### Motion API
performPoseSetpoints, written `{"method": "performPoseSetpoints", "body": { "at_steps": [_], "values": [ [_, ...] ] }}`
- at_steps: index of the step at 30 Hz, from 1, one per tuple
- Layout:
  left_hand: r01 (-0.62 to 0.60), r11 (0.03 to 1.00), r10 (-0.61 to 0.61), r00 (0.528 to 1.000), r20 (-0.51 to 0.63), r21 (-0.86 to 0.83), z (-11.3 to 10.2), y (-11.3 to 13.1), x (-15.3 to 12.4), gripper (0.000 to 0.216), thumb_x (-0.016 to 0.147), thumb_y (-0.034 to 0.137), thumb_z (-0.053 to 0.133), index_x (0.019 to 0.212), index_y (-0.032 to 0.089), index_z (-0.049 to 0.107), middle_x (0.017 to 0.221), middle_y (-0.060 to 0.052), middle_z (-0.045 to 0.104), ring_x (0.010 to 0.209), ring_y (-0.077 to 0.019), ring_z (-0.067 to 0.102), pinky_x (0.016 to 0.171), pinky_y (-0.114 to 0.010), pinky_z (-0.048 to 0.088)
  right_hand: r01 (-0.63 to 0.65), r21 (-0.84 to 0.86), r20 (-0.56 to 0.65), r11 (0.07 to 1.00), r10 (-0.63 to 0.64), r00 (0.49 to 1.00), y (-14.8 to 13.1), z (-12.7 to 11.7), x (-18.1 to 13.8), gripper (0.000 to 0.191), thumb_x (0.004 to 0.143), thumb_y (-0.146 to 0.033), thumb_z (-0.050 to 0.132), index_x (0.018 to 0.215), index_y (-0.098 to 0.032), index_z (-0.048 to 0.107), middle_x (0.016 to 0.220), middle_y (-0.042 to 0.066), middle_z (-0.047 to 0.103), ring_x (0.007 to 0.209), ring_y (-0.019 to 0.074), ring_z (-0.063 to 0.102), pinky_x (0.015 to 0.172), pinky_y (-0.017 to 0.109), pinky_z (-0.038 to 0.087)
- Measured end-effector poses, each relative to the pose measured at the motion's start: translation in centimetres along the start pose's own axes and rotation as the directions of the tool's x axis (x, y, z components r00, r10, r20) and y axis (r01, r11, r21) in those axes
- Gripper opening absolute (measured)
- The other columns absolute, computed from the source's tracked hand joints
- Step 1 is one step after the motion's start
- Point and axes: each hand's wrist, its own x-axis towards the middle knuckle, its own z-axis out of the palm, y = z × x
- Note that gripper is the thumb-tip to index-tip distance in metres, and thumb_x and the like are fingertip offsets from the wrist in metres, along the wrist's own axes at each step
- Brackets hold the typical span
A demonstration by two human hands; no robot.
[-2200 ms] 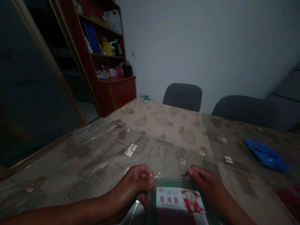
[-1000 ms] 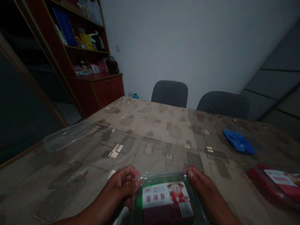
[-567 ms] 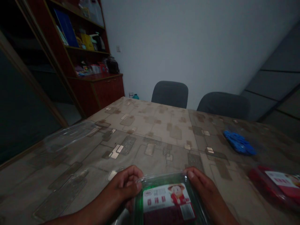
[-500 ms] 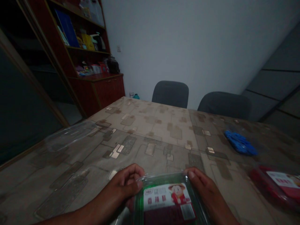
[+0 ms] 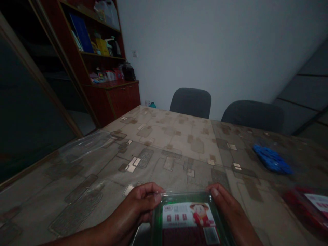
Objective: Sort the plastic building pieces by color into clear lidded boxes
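Note:
A clear plastic food box (image 5: 188,197) with a white and dark red label and something green inside sits at the bottom middle of the head view. My left hand (image 5: 143,203) pinches its far left corner between thumb and fingers. On the far right corner, my right hand (image 5: 228,208) grips the rim with the thumb on top. The near end of the box lies outside the view. Under my left wrist a pale, shiny edge shows, too hidden to name.
On the right lie a bundle of blue items (image 5: 271,159) and a red-filled clear box (image 5: 304,205). A transparent plastic piece (image 5: 84,147) rests at the left table edge. Beyond the patterned table (image 5: 164,136) stand two grey chairs (image 5: 191,102) and a red-brown cabinet (image 5: 123,100).
The view has turned slightly left, so the surroundings sit further right in the picture. Both hands keep their hold on the green-filled box, which appears slightly lower.

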Motion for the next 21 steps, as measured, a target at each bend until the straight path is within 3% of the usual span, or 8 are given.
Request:
{"method": "performPoseSetpoints", "body": {
  "at_steps": [4,12,18,21],
  "values": [
    [0.03,0.999,-0.031,0.999,-0.016,-0.03,0.1,0.0,-0.1,0.045,0.06,0.042,0.095,0.086,0.015,0.07,0.076,-0.001,0.068,0.068,-0.0151,0.063,0.065,-0.025,0.046,-0.025,0.041,0.028,0.999,0.024,0.999,0.2,-0.2,0.5,0.049,0.082,-0.071,0.061,0.075,-0.023,0.058,0.066,-0.005,0.052,0.063,0.0149,0.051,0.061,0.024,0.045],
    [-0.085,0.991,0.084,0.996,0.012,0.099,-0.6,-0.6,0.0,0.055,0.062,0.051,0.094,0.092,0.012,0.07,0.075,-0.005,0.071,0.065,-0.0145,0.062,0.06,-0.024,0.043,0.052,-0.108,-0.003,0.993,-0.053,0.999,0.0,-0.6,0.5,0.047,0.084,-0.07,0.058,0.074,-0.023,0.06,0.065,-0.003,0.054,0.064,0.0165,0.052,0.059,0.024,0.044],
    [-0.001,0.997,-0.001,1.0,0.017,0.079,1.1,1.0,2.4,0.051,0.048,0.044,0.097,0.076,0.011,0.069,0.064,-0.001,0.065,0.054,-0.012,0.056,0.052,-0.023,0.039,-0.001,-0.098,-0.096,0.995,-0.008,0.995,0.4,-1.7,0.0,0.045,0.088,-0.067,0.054,0.08,-0.024,0.063,0.067,-0.003,0.061,0.064,0.0174,0.057,0.06,0.024,0.047],
    [-0.05,0.994,0.046,0.998,0.049,0.096,1.9,1.4,3.5,0.046,0.056,0.042,0.093,0.079,0.011,0.07,0.07,-0.003,0.065,0.062,-0.0138,0.058,0.057,-0.024,0.041,0.016,-0.09,-0.153,0.996,-0.029,0.988,0.3,-1.8,-0.4,0.043,0.088,-0.067,0.056,0.084,-0.024,0.062,0.067,-0.003,0.061,0.062,0.017,0.056,0.057,0.023,0.048]
  ]
}}
